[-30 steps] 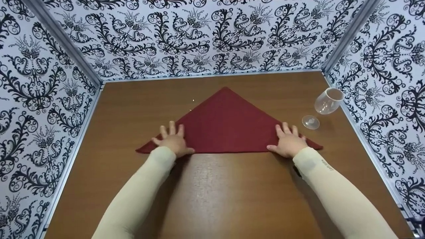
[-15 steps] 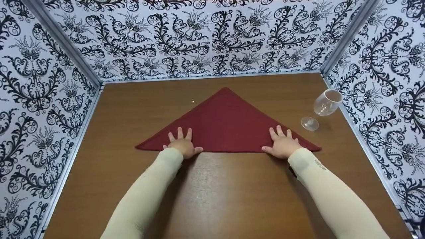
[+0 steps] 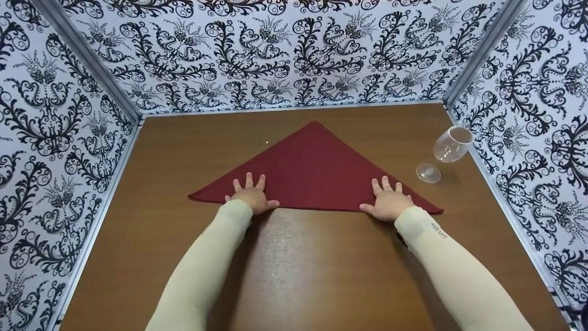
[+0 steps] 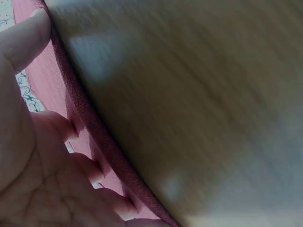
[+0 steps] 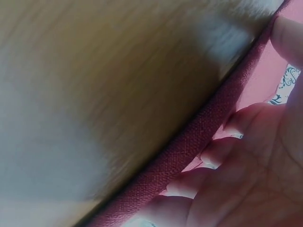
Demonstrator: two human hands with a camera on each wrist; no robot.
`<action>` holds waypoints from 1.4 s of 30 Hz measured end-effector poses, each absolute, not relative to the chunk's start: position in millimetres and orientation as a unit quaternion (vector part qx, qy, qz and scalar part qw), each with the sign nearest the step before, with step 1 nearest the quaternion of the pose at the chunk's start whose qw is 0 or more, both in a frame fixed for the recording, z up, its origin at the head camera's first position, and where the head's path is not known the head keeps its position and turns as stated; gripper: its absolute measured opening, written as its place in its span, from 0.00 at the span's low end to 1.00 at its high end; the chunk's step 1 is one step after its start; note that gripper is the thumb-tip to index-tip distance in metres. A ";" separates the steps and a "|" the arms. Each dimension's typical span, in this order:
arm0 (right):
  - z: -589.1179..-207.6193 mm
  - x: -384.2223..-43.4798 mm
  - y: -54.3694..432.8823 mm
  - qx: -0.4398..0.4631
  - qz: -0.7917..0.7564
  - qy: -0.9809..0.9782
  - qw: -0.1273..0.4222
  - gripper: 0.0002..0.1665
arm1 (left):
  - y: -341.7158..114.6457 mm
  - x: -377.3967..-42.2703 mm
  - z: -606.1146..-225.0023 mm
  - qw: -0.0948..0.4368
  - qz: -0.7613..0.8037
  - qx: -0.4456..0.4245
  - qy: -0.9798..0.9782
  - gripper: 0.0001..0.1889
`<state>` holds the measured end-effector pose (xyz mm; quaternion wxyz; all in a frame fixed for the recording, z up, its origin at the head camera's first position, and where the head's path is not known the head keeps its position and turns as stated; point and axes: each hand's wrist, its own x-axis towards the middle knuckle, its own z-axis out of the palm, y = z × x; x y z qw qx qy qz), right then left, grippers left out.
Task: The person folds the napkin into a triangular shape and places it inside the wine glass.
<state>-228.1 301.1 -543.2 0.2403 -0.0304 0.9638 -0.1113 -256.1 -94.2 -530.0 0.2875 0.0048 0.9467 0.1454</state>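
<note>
Your left hand (image 3: 251, 198) and right hand (image 3: 390, 203) lie spread on the red napkin (image 3: 317, 170); triangle fold looks done, maybe smoothing left.

Clear stemmed glass (image 3: 450, 148) upright on brown table (image 3: 317, 262), scroll-patterned walls (image 3: 294, 55), grey posts (image 3: 90, 59)

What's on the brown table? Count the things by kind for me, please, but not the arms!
Red cloth: 1
Clear stemmed glass: 1
Tiny bright speck, too small to tell what it is: 1
Total: 3
</note>
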 end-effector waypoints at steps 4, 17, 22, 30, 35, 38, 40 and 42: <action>-540.3 -230.7 302.0 -0.044 -0.099 0.964 0.243 0.60 | -92.1 -260.5 -528.7 0.275 0.129 0.002 0.953 0.55; -526.6 -249.7 299.9 -0.107 -0.103 0.957 0.248 0.58 | -40.7 -248.3 -524.6 0.266 0.139 0.006 0.954 0.53; -528.6 -249.8 298.0 -0.108 -0.106 0.958 0.245 0.57 | -42.6 -250.7 -525.1 0.259 0.144 -0.001 0.955 0.54; -526.9 -250.3 296.6 -0.105 -0.098 0.959 0.244 0.57 | -43.4 -255.5 -527.8 0.258 0.156 0.002 0.953 0.56; -529.6 -249.0 295.0 -0.096 -0.101 0.960 0.243 0.58 | -45.0 -259.1 -527.9 0.259 0.158 0.003 0.953 0.55; -532.0 -248.4 293.5 -0.096 -0.093 0.963 0.235 0.58 | -48.0 -262.6 -526.8 0.260 0.167 0.006 0.951 0.55; -531.9 -247.9 291.8 -0.096 -0.084 0.964 0.233 0.58 | -50.5 -266.1 -526.0 0.261 0.169 0.011 0.950 0.55; -529.8 -247.8 289.8 -0.101 -0.072 0.964 0.235 0.58 | -52.9 -271.1 -525.7 0.261 0.166 0.014 0.951 0.55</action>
